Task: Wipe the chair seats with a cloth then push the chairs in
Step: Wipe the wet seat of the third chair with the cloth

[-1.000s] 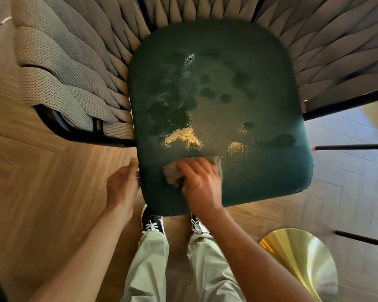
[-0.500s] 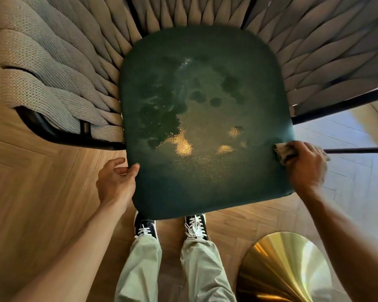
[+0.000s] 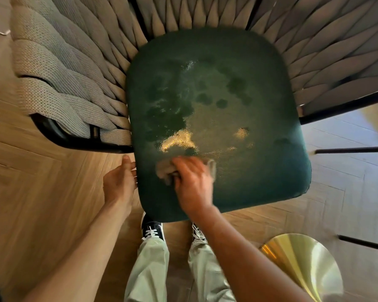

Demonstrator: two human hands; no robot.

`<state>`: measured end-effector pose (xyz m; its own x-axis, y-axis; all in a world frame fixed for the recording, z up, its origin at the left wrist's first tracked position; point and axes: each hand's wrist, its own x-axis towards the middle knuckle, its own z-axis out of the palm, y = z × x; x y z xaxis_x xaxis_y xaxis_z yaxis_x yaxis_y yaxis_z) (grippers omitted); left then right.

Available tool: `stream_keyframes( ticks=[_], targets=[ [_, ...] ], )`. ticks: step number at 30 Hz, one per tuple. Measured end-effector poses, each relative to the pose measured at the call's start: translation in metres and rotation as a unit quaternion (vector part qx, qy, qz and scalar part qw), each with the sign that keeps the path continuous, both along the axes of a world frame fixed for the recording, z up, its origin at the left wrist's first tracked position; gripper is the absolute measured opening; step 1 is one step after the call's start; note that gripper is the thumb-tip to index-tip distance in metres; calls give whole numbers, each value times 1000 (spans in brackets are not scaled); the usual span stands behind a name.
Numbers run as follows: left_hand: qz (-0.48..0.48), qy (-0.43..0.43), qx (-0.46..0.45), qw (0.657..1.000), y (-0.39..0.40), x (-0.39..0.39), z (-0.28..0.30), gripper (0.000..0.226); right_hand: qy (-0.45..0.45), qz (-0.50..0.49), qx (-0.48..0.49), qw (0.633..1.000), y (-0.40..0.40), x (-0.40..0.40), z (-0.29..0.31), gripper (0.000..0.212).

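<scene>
A chair with a dark green cushioned seat and a woven beige rope back fills the view from above. Shiny patches and darker blotches mark the seat's middle. My right hand grips a bunched beige cloth and presses it on the seat's front left part. My left hand rests against the seat's left front edge, its fingertips hidden under the rim.
A round brass table base stands on the wooden herringbone floor at lower right. Thin black chair or table legs cross the floor on the right. My two feet stand just before the seat's front edge.
My right hand swept the cloth from the seat's front left to its right edge, then back to the front left. My left hand stayed at the left edge.
</scene>
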<state>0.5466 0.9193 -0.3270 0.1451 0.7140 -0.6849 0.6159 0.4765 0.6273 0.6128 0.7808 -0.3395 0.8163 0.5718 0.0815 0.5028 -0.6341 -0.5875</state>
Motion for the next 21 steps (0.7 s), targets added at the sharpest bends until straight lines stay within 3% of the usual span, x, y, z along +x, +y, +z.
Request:
stream_keyframes(
  ticks=[4,8,11,16,21],
  targets=[
    [52,-10,-52,997,2,4,10,45,30,45,-9,998,54,-37,-6,28],
    [11,-9,-52,999,3,3,8,38,0,83,-33,996,46,-26,-6,26],
    [-59,1,-12,998,1,-1,0,19,-31,74,-33,996,10,5,-5,29],
    [-131,80,57,986,-3,3,-5,47,-60,23,-100,993,-81,75,-4,38],
    [-125,90,65,986,-4,7,-9,37,-53,-78,-148,985,-168,145,1,32]
  ],
)
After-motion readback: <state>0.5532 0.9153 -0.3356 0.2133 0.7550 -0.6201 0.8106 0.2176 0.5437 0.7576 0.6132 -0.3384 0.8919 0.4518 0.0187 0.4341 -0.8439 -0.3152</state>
